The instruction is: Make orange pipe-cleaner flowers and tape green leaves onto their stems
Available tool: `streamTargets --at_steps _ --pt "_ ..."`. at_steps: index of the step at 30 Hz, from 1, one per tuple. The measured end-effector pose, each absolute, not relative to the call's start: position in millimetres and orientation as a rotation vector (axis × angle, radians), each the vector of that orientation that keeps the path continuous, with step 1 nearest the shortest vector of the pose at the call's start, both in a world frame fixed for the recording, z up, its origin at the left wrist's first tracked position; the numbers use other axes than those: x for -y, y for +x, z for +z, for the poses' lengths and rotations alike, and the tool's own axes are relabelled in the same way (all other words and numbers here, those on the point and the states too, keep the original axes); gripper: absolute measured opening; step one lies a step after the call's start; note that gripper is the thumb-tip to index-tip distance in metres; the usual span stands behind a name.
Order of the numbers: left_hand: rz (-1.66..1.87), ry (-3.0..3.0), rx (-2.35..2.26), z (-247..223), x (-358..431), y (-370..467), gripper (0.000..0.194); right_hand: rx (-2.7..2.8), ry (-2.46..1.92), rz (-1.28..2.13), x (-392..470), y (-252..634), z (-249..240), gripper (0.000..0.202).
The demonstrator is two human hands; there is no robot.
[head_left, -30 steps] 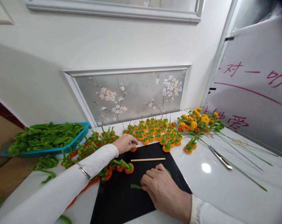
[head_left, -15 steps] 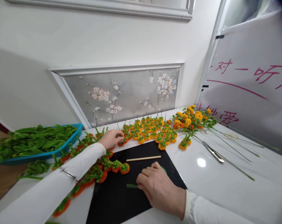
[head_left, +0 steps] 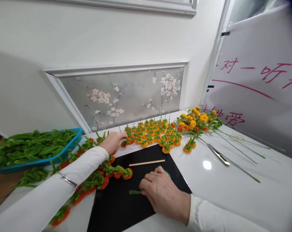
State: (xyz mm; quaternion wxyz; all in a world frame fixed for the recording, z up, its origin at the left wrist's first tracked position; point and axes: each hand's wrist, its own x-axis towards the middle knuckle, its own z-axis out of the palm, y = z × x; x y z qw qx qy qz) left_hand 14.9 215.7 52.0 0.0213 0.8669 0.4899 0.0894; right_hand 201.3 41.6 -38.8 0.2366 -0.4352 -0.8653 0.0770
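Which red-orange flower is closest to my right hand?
The rightmost red-orange flower on the black mat, left of your right hand; the others sit farther off.

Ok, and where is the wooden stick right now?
In the head view, the wooden stick lies in the lower middle, on the far part of the black mat, just beyond the right hand.

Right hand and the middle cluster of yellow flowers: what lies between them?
In the head view, a wooden stick on the black mat lies between the right hand and those yellow flowers.
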Motion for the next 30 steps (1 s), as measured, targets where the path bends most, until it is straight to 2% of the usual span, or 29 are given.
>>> streamTargets --at_steps 14,24,30 --pt "0.561 2.414 -1.530 86 -196 21 0.049 2.359 -1.188 0.223 -43 202 -40 0.006" --pt "0.267 2.534 -1.355 55 -199 41 0.029 2.371 -1.193 0.228 -41 202 -39 0.006" --pt "0.223 2.577 -1.405 62 -201 43 0.038 2.385 -1.190 0.215 -42 202 -39 0.006"
